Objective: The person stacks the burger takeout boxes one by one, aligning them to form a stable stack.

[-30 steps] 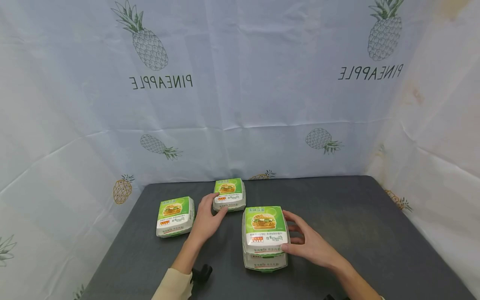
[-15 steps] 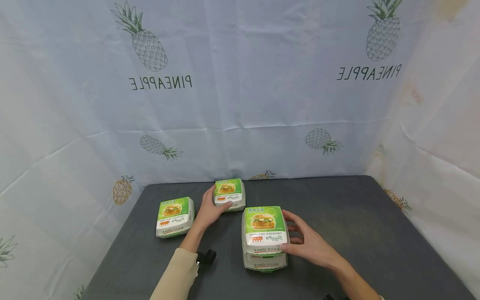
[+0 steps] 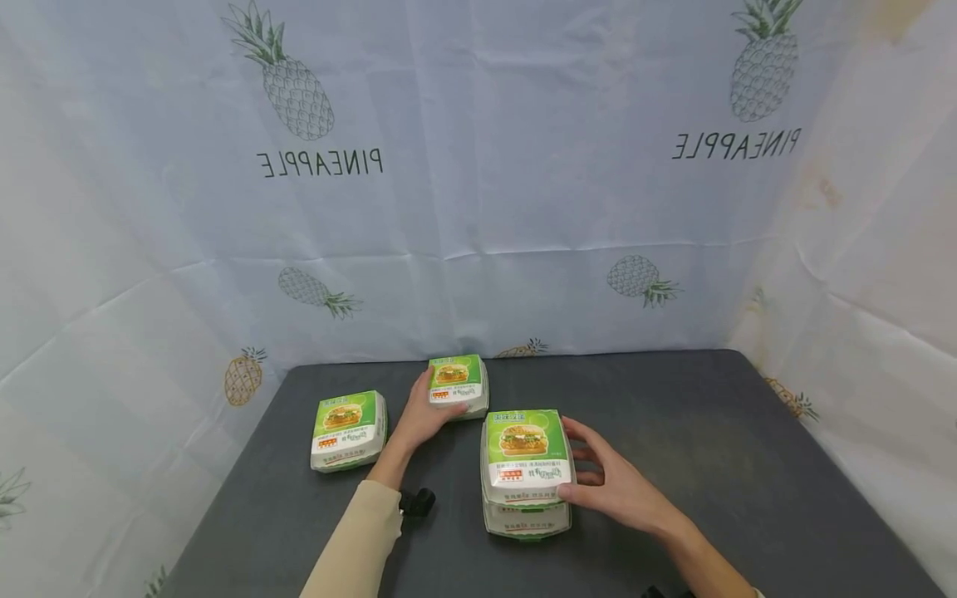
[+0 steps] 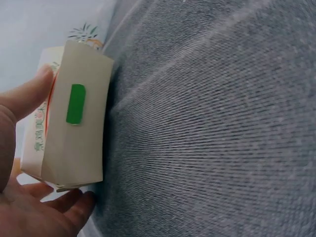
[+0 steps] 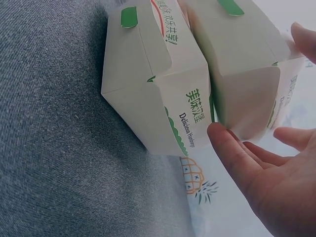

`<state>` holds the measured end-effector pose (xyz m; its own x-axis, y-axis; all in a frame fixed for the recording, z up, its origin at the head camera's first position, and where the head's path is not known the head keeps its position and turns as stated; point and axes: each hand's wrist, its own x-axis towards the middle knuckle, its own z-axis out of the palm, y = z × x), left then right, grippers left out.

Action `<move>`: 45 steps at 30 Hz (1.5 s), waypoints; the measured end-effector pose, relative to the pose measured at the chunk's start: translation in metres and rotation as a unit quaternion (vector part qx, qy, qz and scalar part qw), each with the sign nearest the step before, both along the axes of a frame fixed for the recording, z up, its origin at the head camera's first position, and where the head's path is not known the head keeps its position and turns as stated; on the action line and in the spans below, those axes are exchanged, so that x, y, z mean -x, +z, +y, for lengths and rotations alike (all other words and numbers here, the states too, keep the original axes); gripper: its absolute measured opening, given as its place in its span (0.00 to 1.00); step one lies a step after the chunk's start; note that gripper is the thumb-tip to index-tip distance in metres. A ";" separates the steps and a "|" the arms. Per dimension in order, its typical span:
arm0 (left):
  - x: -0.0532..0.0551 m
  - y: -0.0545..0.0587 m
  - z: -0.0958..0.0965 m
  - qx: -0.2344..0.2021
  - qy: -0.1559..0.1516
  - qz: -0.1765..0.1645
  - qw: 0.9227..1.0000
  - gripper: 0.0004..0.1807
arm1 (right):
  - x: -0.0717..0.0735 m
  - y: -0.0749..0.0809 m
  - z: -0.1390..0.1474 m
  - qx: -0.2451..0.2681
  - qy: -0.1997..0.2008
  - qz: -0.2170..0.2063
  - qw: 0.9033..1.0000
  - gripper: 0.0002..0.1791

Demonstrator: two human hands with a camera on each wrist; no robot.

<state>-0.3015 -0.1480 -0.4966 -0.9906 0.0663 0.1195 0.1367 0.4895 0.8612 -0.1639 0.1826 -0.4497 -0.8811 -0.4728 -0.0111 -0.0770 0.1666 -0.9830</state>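
In the head view, my left hand [image 3: 423, 415] holds a green-and-white burger box [image 3: 458, 384] at the table's back edge. The left wrist view has its thumb [image 4: 33, 94] against the top edge of that burger box [image 4: 76, 118], with the other fingers curled by its side. My right hand [image 3: 619, 488] grips the right side of the upper burger box [image 3: 526, 457], thumb at the front corner. Beneath it is a lower burger box [image 3: 527, 522]; the right wrist view shows this lower box [image 5: 143, 74] on the table and fingers at the upper box [image 5: 247, 64].
Another burger box [image 3: 349, 430] lies on the left of the dark table [image 3: 673, 432], beside my left forearm. A white cloth [image 3: 523, 166] with pineapple prints hangs behind the table and along its sides.
My left hand has moved forward and left around the far burger box, its thumb now at the box's front. The right hand and the stacked boxes have stayed in place.
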 end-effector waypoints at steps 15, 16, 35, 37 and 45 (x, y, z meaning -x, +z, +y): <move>-0.010 0.006 0.003 -0.004 0.007 -0.003 1.000 0.57 | -0.002 -0.003 -0.001 0.007 0.006 -0.003 1.000 0.50; -0.010 0.007 0.004 -0.005 0.007 0.000 1.000 0.57 | -0.002 -0.003 -0.002 0.008 0.006 -0.003 1.000 0.50; -0.033 0.049 0.016 0.002 -0.006 0.050 0.999 0.58 | -0.001 -0.002 -0.001 -0.002 -0.005 0.003 1.000 0.49; -0.036 0.054 0.017 -0.003 -0.007 0.052 0.999 0.57 | -0.001 -0.002 -0.001 -0.002 -0.006 0.004 1.000 0.49; -0.046 0.075 0.021 -0.029 -0.009 0.058 0.998 0.56 | 0.002 -0.003 -0.001 -0.002 -0.008 0.008 1.000 0.49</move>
